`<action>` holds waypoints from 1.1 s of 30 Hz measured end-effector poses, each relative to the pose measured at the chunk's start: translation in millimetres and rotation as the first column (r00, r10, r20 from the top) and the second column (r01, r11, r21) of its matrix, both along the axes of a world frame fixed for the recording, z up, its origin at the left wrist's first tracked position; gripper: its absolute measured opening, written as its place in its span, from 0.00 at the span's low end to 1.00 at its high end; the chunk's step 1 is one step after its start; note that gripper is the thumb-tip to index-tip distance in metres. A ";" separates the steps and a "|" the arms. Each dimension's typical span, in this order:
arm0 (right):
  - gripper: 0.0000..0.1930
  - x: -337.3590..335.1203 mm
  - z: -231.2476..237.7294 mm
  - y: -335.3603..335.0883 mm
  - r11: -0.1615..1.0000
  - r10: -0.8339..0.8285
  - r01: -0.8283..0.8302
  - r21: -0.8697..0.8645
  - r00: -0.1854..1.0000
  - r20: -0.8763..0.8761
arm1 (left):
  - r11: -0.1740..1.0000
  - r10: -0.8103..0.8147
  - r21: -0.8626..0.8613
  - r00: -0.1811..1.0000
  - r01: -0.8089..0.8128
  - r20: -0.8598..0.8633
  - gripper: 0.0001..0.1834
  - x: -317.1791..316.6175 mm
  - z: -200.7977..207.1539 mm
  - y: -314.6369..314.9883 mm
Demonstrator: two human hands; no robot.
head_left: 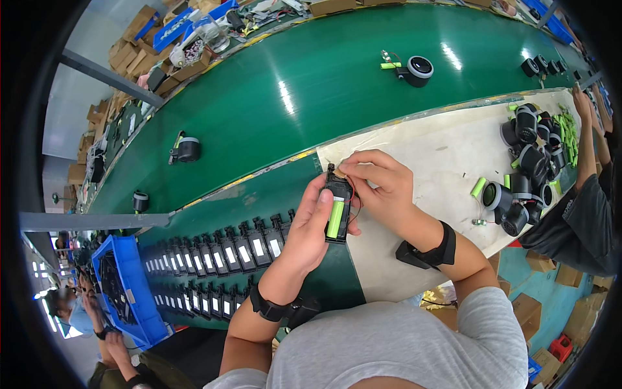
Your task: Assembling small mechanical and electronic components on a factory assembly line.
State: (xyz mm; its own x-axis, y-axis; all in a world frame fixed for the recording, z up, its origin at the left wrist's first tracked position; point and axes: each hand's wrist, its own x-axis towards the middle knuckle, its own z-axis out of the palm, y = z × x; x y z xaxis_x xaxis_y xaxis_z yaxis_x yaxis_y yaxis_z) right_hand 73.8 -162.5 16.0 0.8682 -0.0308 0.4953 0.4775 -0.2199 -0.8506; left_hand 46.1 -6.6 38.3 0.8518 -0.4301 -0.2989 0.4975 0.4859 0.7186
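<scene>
My left hand (310, 228) is wrapped around a black plastic housing (339, 188), thumb on its near side. A green cylindrical battery (335, 218) lies in the open housing, with thin red and dark wires curving out beside it. The fingers of my right hand (387, 185) are pinched at the housing's upper end, next to a small tan piece (339, 174); what exactly they grip is hidden. To the left of my hands, two rows of similar black housings (228, 253) with white labels lie on the green surface.
A pile of black round motor-like units (532, 162) with green batteries sits on the pale sheet (382, 259) at right. Single units (189, 150) rest on the green conveyor belt (259, 129). A blue bin (148, 305) of black parts stands at left. Other people work on both sides.
</scene>
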 end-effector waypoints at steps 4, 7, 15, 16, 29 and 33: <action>0.09 3.4 -7.2 -1.8 0.993 -0.025 0.028 0.117 0.999 -0.028 | 0.973 -0.003 0.229 0.995 -0.019 0.096 0.18 0.3 -4.0 -4.7; 0.09 3.6 -12.1 0.3 0.991 -0.032 0.033 0.128 0.999 -0.009 | 0.936 0.030 0.330 0.963 -0.121 0.267 0.16 -1.4 -13.0 0.3; 0.11 -1.8 -19.5 10.6 0.995 0.068 -0.050 -0.086 0.974 0.215 | 0.882 0.211 0.346 0.926 -0.318 0.314 0.14 7.6 -13.8 0.6; 0.11 -2.5 -19.7 12.2 0.997 0.069 -0.059 -0.055 0.978 0.195 | 0.884 0.216 0.339 0.923 -0.323 0.318 0.15 7.0 -14.1 0.6; 0.12 -1.9 -22.3 12.3 0.985 0.165 -0.171 0.016 0.970 0.178 | 0.862 0.057 0.423 0.884 -0.278 0.465 0.15 -0.4 -14.3 1.5; 0.13 -0.7 -21.1 11.4 0.967 0.244 -0.252 0.029 0.957 0.156 | 0.791 -0.031 0.527 0.841 -0.310 0.540 0.17 -4.8 -14.6 6.6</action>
